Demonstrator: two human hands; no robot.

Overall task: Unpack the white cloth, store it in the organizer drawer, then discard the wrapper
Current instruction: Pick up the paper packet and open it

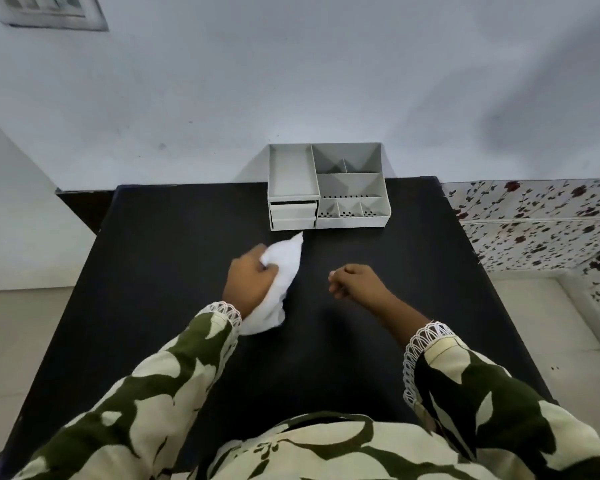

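Note:
A crumpled white cloth (280,271) is gripped in my left hand (250,282) above the middle of the black table (153,258); one pointed end of it reaches toward the grey organizer (326,188) at the table's far edge. The organizer has two small drawers (293,214) at its lower left, both looking pushed in, with the upper one showing a thin dark gap. My right hand (357,280) hovers to the right of the cloth with its fingers curled shut and nothing visible in it. I see no wrapper.
The organizer's open compartments (349,183) hold nothing visible. A pale wall stands right behind the table. A floral-patterned surface (541,223) lies to the right, a white panel to the left, and light floor on both sides.

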